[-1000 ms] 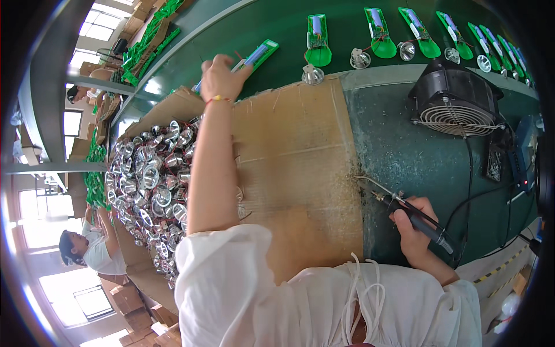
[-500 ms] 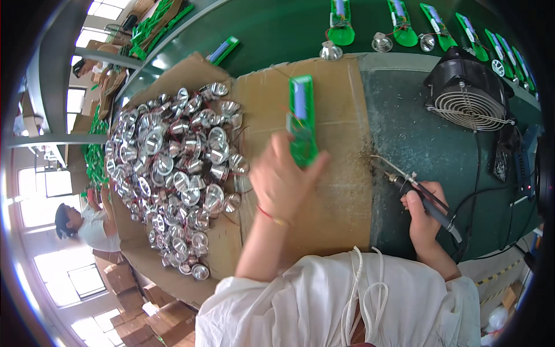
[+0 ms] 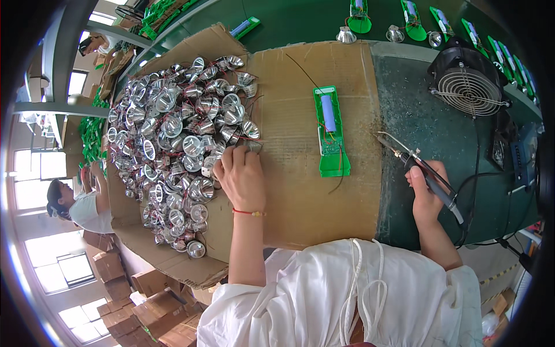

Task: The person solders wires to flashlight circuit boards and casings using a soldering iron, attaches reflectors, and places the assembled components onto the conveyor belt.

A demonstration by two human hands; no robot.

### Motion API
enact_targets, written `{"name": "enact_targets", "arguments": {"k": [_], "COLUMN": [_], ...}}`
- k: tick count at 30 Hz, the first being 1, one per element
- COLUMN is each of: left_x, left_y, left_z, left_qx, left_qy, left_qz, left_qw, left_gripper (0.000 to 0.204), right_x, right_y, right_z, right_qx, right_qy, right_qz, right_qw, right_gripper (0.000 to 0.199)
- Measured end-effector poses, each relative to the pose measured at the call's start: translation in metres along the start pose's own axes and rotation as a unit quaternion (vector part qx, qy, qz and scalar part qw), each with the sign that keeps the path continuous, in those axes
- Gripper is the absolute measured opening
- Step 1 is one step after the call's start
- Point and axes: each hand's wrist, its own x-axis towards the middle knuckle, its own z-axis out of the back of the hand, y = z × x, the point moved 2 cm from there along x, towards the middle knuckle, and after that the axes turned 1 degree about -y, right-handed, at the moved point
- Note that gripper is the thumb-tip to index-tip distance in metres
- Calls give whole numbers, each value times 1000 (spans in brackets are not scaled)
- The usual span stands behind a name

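Observation:
At the right edge of the pile of silver lamp reflectors (image 3: 192, 146), my left hand (image 3: 240, 179) has its fingers bent down and close together around a reflector. The fingertips and most of that piece are hidden. My right hand (image 3: 426, 188) grips a soldering iron (image 3: 430, 182) with a thin curved tube alongside it, its tip pointing up and left over the cardboard's edge. Between my hands, a green plastic housing (image 3: 335, 168) lies on the cardboard sheet (image 3: 289, 202), holding a purple-blue cylindrical battery (image 3: 328, 113), a small circuit board and loose wires.
The reflectors lie in a cut-open cardboard box (image 3: 208, 263). A black fan (image 3: 467, 81) with a round wire guard stands at the far right. Several green housings, some with reflectors, line the back, including one housing (image 3: 413, 20). A person (image 3: 81, 202) sits at the far left.
My left hand has moved left from the green housing to the reflector pile, leaving the housing uncovered on the cardboard. The soldering iron stays in my right hand. The whole view has shifted slightly.

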Motion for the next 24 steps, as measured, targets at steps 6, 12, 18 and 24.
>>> {"name": "enact_targets", "arguments": {"k": [6, 12, 18, 24], "left_x": [-1, -6, -5, -5], "left_y": [-40, -72, -77, -77], "left_z": [25, 18, 8, 3], "left_qx": [-524, -565, -557, -534], "left_qy": [145, 192, 187, 178], "left_qz": [206, 260, 265, 243], "left_qw": [813, 759, 764, 790], "left_gripper": [8, 10, 12, 15], "right_x": [-8, -13, -11, -9], "right_y": [11, 25, 26, 22], "right_z": [1, -16, -27, -32], "right_qx": [18, -4, 19, 12], "right_qy": [6, 119, 112, 110], "right_qz": [14, 95, 77, 63], "right_qw": [1000, 988, 991, 992], "right_gripper": [16, 18, 15, 15]}}
